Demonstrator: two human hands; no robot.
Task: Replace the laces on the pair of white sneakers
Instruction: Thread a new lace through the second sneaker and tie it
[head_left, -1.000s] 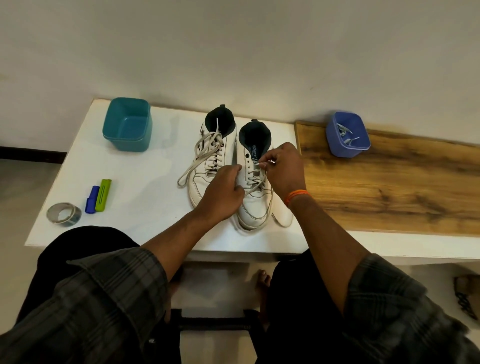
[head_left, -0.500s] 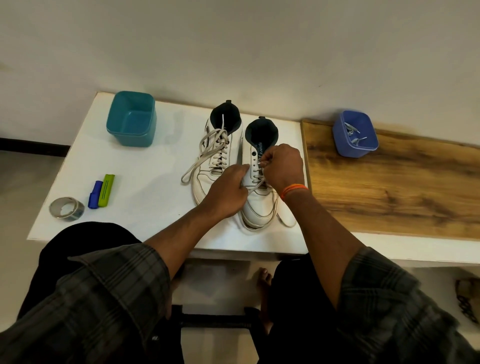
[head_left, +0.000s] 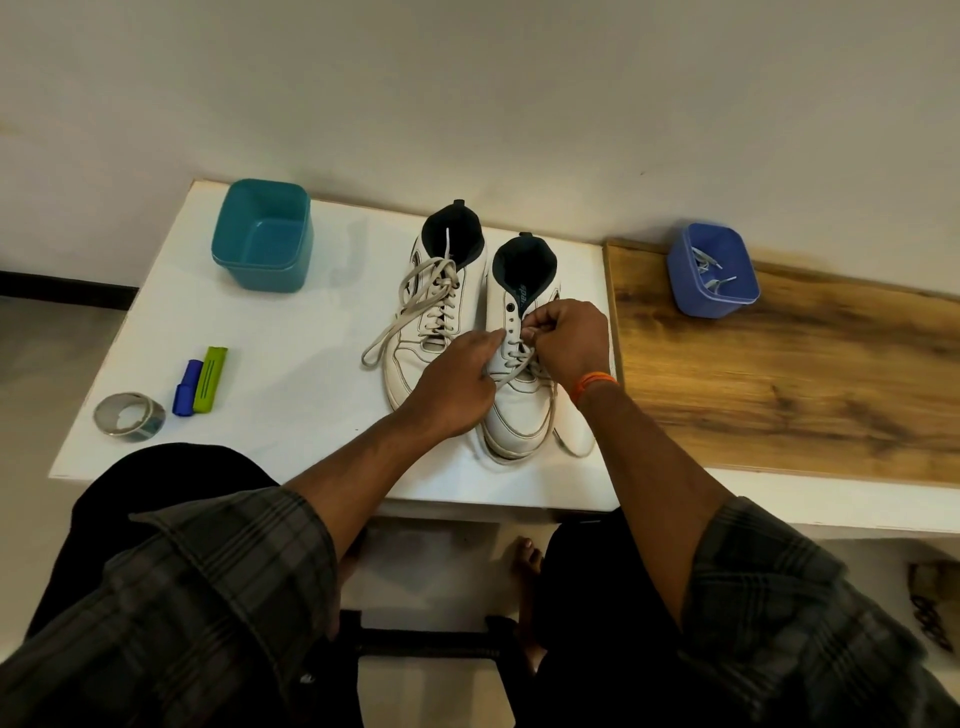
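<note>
Two white sneakers stand side by side on the white table (head_left: 291, 364), toes toward me. The left sneaker (head_left: 421, 332) is fully laced, its grey lace ends lying loose. The right sneaker (head_left: 519, 415) has its upper eyelets bare and a lace (head_left: 514, 358) crossing lower down. My left hand (head_left: 457, 384) grips the right sneaker's left side near the laces. My right hand (head_left: 569, 343) pinches the lace at an eyelet on the shoe's right side. A loose lace end (head_left: 574, 444) trails beside the toe.
A teal tub (head_left: 262, 234) stands at the back left. A blue tub (head_left: 711, 270) holding grey laces sits on the wooden board (head_left: 779, 374) to the right. A tape roll (head_left: 129, 415), a blue marker (head_left: 187, 387) and a green marker (head_left: 210, 379) lie front left.
My right hand has moved down from the top eyelets to the middle of the right sneaker. My left hand has stayed on the shoe's left side.
</note>
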